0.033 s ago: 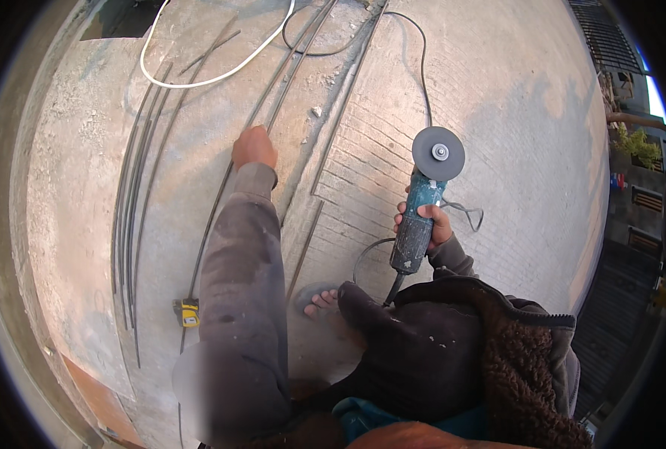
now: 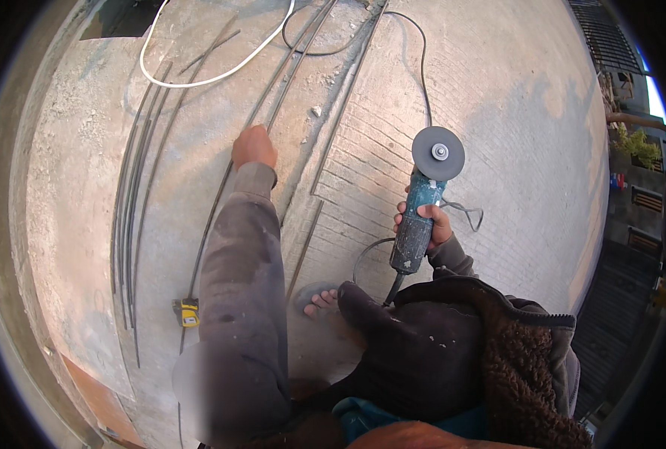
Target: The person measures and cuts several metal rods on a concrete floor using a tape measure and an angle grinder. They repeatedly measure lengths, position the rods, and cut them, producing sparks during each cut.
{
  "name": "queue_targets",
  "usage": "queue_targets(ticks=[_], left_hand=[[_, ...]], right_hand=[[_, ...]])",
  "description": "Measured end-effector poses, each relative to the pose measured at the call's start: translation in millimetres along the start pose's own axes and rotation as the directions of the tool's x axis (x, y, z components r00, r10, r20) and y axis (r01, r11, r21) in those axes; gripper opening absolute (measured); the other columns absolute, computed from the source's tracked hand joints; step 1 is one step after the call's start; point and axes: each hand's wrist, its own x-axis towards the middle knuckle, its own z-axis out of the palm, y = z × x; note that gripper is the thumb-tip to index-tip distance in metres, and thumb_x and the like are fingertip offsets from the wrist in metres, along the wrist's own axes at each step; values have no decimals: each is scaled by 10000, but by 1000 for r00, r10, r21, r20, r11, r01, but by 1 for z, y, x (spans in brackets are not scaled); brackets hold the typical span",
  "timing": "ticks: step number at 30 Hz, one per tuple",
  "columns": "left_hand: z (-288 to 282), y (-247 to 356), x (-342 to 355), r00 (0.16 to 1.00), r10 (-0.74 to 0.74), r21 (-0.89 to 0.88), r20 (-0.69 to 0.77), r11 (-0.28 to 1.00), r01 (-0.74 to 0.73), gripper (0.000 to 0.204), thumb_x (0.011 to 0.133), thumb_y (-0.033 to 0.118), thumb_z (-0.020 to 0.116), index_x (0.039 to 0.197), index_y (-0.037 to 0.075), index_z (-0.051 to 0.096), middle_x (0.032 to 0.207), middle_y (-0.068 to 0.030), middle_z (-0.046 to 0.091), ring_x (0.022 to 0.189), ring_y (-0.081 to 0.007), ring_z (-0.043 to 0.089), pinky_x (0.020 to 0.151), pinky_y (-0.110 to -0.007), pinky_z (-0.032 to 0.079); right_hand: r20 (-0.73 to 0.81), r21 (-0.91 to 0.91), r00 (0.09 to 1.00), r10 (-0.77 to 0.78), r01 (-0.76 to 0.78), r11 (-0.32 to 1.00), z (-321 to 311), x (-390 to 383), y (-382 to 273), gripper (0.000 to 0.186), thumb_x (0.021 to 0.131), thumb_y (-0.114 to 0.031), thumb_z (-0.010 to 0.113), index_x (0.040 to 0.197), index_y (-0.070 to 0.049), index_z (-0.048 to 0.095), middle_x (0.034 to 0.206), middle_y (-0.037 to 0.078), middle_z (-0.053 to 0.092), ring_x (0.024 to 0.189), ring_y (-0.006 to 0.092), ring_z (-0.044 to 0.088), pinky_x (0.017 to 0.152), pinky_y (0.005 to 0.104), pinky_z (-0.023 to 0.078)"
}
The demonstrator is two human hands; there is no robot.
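**Angle grinder in hand, its disc apart from the dark rod**

Nearest, a yellow-and-black tape measure sits just beside the left sleeve on the concrete floor. The right hand wraps the grinder's body, disc toward the floor's far edge; whether the disc spins, I cannot tell. Farther out, the left hand is clenched on the dark rod, which lies along the floor's left part.

Both of the 2 grips look settled. No cut shows along the held rod's visible length; how much work remains cannot be judged. Loose rods lie nearer the floor's left edge, uncut or finished, unclear. Beyond, a white hose loops near the far-left corner.
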Motion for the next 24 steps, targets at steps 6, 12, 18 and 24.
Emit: queue_targets(ticks=[6, 12, 18, 24], left_hand=[[0, 3, 10, 999, -27, 43, 19, 999, 26, 172, 835, 100, 624, 996, 79, 684, 1039, -138, 673, 1004, -333, 644, 853, -435, 524], [-3, 13, 12, 997, -72, 33, 27, 997, 71, 188, 847, 134, 636, 1023, 85, 681, 1050, -134, 670, 1004, -330, 643, 850, -441, 521], [-8, -13, -5, 990, 1, -40, -140, 999, -7, 210, 860, 210, 664, 1043, 107, 673, 1054, -96, 651, 1023, -303, 613, 884, -421, 495], [-21, -101, -107, 935, -158, -182, -317, 978, 103, 259, 859, 233, 678, 1074, 89, 666, 1064, -107, 635, 1033, -295, 582, 875, -409, 481]], right_hand=[[-4, -23, 1000, -21, 21, 1000, 2, 3, -1, 594, 752, -170, 612, 1297, -79, 391, 988, 139, 591, 878, 291, 636, 778, 472, 562], [-10, -40, 1000, -21, 21, 999, 1, 4, -4, 587, 755, -175, 616, 1290, -76, 395, 982, 140, 594, 857, 289, 640, 760, 470, 566], [-83, -266, 996, -34, 11, 964, 28, 3, -14, 491, 765, -184, 634, 1197, -48, 446, 923, 142, 615, 788, 270, 654, 683, 417, 576], [-17, -646, 1000, 24, -30, 763, 74, 10, -38, 360, 736, -163, 665, 1031, 4, 544, 839, 136, 634, 729, 231, 666, 603, 368, 566]])
